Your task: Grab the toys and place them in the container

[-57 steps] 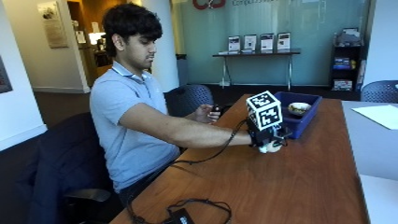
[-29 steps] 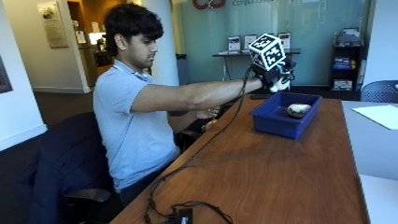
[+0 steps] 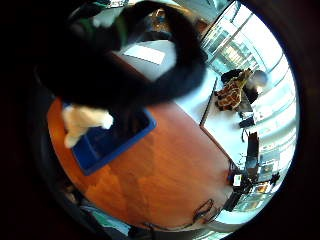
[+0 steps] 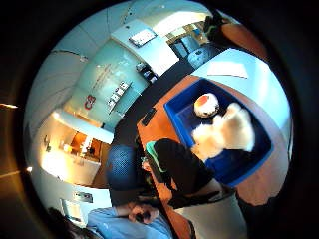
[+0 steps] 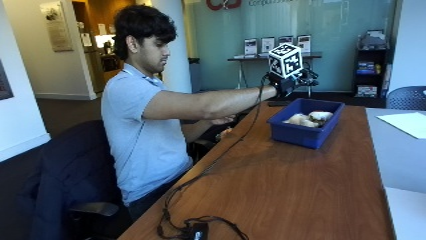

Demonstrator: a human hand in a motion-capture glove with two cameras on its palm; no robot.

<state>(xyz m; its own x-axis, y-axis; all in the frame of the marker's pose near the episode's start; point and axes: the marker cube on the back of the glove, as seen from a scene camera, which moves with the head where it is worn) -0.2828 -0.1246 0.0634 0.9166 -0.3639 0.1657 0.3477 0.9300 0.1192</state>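
A person is sitting at the left of the outside view, reaching the gloved right hand (image 5: 287,84) out over the near end of a blue bin (image 5: 305,135), well above it, at upper centre of the frame. The bin is standing on a wooden table (image 5: 279,190), and two toys are lying inside: a white plush (image 5: 297,120) toward the person and a round toy (image 5: 320,115) just beside it. The hand is holding nothing that shows, but from here I cannot tell whether its fingers are straight or curled. The thumb-side palm view is looking down into the bin (image 4: 184,119) and is showing what the outside view does not: the round toy (image 4: 206,105) is white with an orange patch, and the plush (image 4: 227,132) is touching it. The little-finger view is showing only part of the plush (image 3: 82,121) in the bin (image 3: 112,142), with black straps covering much of the frame, and also a giraffe toy (image 3: 231,93) standing on a white table (image 3: 220,125) further off, at the right of that frame.
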